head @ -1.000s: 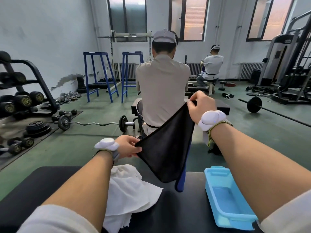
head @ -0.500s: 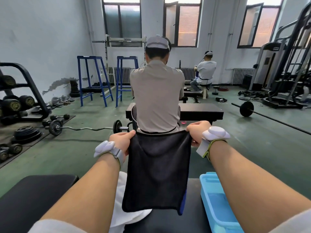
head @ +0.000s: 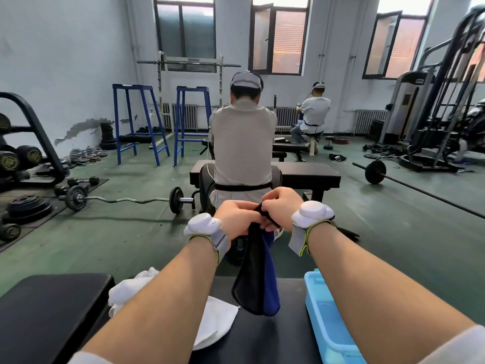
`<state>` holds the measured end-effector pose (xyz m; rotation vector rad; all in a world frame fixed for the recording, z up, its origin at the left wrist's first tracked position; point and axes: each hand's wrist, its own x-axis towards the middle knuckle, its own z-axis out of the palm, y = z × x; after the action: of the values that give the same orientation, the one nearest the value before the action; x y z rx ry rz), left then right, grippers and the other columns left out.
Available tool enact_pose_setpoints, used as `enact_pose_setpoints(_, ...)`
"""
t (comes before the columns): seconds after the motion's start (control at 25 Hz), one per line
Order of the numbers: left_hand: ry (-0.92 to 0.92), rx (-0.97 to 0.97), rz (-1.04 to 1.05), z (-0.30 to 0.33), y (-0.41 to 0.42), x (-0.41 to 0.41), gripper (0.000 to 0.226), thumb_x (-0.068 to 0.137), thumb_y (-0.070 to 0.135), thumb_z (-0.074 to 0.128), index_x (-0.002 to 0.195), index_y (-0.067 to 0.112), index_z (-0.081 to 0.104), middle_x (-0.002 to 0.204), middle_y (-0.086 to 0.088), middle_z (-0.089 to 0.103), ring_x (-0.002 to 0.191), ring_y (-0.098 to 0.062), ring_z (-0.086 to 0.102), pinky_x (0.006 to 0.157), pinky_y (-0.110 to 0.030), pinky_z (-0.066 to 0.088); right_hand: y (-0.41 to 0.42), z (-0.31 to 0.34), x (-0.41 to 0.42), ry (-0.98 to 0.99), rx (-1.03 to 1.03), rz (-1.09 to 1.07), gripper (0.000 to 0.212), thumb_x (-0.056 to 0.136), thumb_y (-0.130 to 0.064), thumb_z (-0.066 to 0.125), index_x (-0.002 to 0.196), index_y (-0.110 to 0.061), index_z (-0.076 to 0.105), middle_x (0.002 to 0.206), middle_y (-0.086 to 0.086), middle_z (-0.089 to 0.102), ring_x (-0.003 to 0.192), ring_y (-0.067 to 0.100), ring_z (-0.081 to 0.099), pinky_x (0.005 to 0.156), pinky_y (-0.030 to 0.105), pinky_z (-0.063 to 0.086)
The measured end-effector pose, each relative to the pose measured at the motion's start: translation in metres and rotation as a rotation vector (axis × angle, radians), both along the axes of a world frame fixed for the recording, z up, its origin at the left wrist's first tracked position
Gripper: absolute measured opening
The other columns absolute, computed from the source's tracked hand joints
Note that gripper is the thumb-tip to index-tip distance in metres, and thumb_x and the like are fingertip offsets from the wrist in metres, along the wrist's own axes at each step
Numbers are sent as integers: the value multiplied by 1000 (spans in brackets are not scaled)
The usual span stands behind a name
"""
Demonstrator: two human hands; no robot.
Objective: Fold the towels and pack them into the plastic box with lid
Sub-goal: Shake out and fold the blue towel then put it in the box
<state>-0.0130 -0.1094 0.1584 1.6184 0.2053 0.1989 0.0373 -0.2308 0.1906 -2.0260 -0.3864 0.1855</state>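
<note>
No legible text, label, brand or number can be made out on anything in view.

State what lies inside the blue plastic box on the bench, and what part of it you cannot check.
The blue plastic box shows only a bare pale blue floor where visible; no towel is in it. The right forearm covers its near right part, so that area cannot be checked.

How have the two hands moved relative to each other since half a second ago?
Yes: the left hand and right hand have come together over the dark towel, above the bench.
</note>
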Motion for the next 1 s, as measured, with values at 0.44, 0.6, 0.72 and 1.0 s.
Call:
enact_pose_setpoints(0.44, -288, 408, 17, 7, 10, -4, 19, 84, 6, 70, 97, 19, 78, 90, 1, 76, 84, -9, 68, 90, -27, 54, -24, -6, 10, -256, -687, 73, 47, 73, -20, 65, 120, -29, 63, 121, 7, 63, 108, 31, 62, 92, 38, 54)
enact_pose_setpoints(0.6, -286, 443, 182, 9, 29, -1, 13, 87, 10, 69, 95, 17, 75, 83, 4, 72, 76, -6, 62, 82, -25, 49, -32, -23, 18, -269, -615, 82, 31, 87, -37, 61, 97, -9, 70, 96, 12, 74, 90, 32, 69, 85, 40, 56)
enact_pose_setpoints(0.72, -250, 367, 290, 5, 42, -1, 14, 88, 16, 68, 100, 16, 74, 82, 4, 69, 74, -11, 59, 77, -28, 47, -32, -24, 19, -363, -350, -41, 26, 91, -35, 61, 94, -11, 69, 90, 8, 72, 85, 28, 68, 82, 37, 54)
enact_pose_setpoints(1.0, -87, 293, 224, -18, 58, 5, 22, 84, 31, 63, 84, 10, 69, 85, -10, 66, 79, -22, 56, 84, -48, 54, -34, -8, 14, -484, -128, -41, 24, 94, -41, 56, 93, -18, 65, 73, -7, 58, 68, 10, 53, 60, 23, 35)
